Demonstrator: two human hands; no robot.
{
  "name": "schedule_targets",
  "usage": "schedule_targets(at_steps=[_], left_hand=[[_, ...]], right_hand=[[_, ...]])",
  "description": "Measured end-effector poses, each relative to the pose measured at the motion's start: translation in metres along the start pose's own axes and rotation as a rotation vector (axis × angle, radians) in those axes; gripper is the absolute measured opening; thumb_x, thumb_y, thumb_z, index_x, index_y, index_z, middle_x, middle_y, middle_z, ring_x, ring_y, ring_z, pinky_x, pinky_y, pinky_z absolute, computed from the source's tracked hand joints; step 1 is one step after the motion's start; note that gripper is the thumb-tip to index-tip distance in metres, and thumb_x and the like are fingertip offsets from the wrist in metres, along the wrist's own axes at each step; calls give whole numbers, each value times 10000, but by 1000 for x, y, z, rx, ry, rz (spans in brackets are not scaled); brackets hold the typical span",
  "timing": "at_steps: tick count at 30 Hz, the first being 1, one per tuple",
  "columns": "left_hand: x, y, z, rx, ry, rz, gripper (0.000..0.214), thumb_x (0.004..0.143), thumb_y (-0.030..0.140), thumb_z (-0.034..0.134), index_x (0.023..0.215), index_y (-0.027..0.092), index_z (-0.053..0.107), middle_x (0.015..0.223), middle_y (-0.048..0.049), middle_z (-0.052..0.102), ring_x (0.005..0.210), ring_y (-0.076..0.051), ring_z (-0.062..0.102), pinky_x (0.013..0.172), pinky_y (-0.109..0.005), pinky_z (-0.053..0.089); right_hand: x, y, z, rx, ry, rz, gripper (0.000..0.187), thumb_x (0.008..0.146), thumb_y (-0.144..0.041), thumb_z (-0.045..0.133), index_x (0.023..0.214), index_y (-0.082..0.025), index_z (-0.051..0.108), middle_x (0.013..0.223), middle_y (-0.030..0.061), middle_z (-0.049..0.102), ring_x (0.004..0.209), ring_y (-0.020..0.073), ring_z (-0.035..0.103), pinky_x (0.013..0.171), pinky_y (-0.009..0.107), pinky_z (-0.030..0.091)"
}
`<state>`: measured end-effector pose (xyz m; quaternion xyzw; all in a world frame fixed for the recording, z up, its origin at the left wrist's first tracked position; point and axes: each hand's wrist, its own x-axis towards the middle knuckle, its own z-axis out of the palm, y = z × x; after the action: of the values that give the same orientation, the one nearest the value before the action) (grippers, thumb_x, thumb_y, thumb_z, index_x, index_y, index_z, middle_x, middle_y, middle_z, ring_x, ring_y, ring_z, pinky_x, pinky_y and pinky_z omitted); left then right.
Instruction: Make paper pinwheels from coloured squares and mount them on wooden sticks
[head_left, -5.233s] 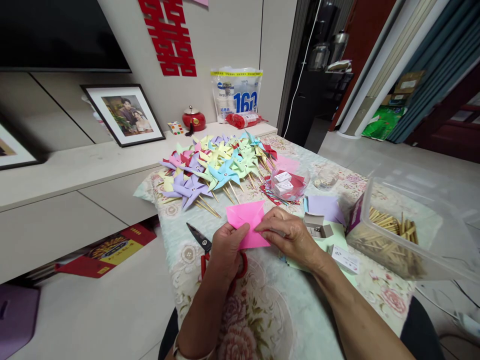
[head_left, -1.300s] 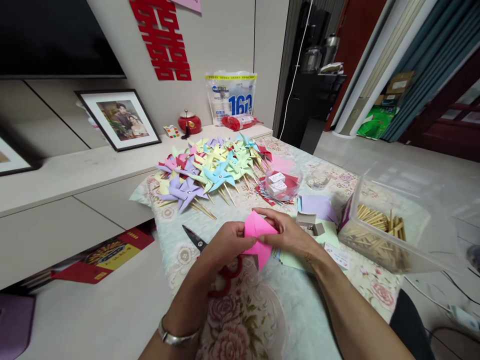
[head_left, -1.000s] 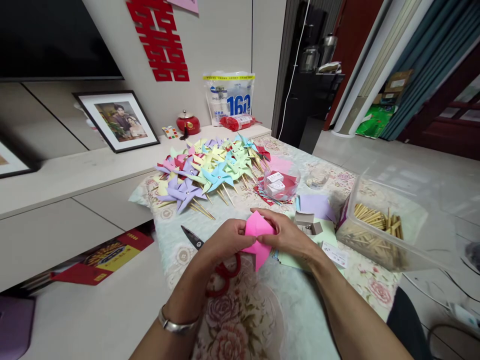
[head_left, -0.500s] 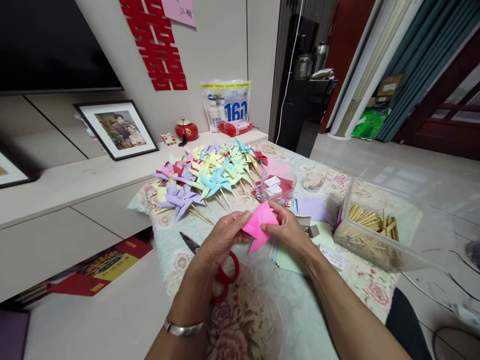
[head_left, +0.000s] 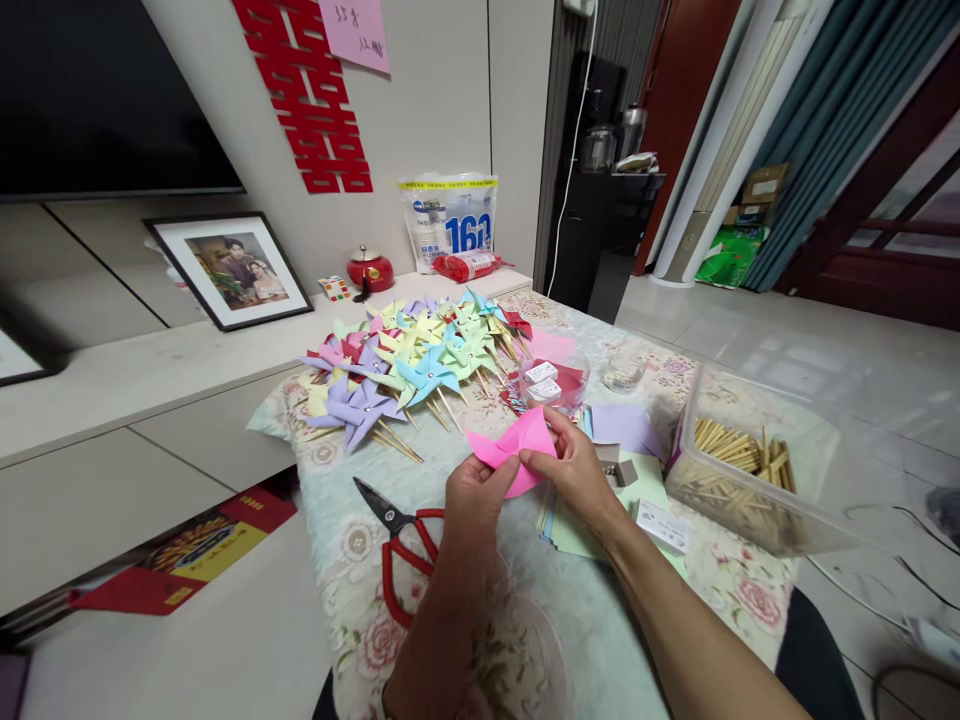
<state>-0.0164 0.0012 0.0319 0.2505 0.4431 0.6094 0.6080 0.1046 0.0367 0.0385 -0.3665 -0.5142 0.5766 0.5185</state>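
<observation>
Both hands hold a folded pink paper piece (head_left: 513, 450) just above the floral tablecloth (head_left: 540, 620). My left hand (head_left: 471, 500) pinches its lower left edge from below. My right hand (head_left: 576, 470) pinches its right side, fingers closed on the paper. Red-handled scissors (head_left: 397, 540) lie on the cloth left of my left hand. A stack of pastel paper sheets (head_left: 570, 520) lies under my right wrist.
Many finished paper pinwheels (head_left: 405, 360) on sticks cover the table's far left. A clear bowl with small white boxes (head_left: 553, 382), a glass (head_left: 622, 372), a small open box (head_left: 616, 468) and a clear tub of wooden sticks (head_left: 742, 470) stand to the right. A low cabinet (head_left: 112, 400) runs along the left.
The pink paper has been folded further and lifted slightly off the table. My left hand shifted right off the scissors, so their red handles show. The view tilted upward a little.
</observation>
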Motion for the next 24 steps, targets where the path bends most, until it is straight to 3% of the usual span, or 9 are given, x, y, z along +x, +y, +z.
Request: schedule_targets(at_steps=[6,10,15,18,21,24], left_hand=[[-2,2,-6,-10,18,-23,451,565,328,877,935,105,748,699,-53,758,743,-254,721,731,-352,548],[-4,5,-12,-21,3,-33,426,575,309,863,932,106,750,724,-59,765,770,-261,721,727,-349,546],[-4,6,-17,-15,25,-37,420,577,300,852,931,100,748,716,-49,761,732,-245,713,724,-341,538],[-4,5,-17,-23,15,-43,427,574,308,858,932,102,747,729,-55,764,708,-237,706,722,-347,537],[-4,3,-16,-8,-19,-60,434,582,310,858,951,109,750,724,-48,760,694,-224,696,709,-331,530],[-4,0,-17,39,-48,-53,403,610,309,845,947,110,751,699,-31,748,654,-195,673,668,-295,507]], right_hand=[[-2,0,2,46,-41,56,581,664,-245,781,1214,-210,595,897,13,711,760,179,653,672,271,501],[0,2,-4,47,74,60,650,649,-297,832,1247,-210,593,975,38,714,794,176,664,713,291,512],[3,3,-12,-78,210,-96,261,726,-340,798,944,-219,720,1010,57,716,924,215,658,831,347,502],[0,-3,-11,-239,145,-168,122,753,-338,769,784,-223,743,1129,76,700,1103,262,621,928,385,462],[-3,-10,-5,-340,69,-130,122,755,-348,758,760,-226,750,1216,94,682,1222,294,567,968,411,424],[-5,-12,-1,-347,13,-79,157,735,-372,775,722,-220,736,1154,105,703,1251,304,546,962,413,414]])
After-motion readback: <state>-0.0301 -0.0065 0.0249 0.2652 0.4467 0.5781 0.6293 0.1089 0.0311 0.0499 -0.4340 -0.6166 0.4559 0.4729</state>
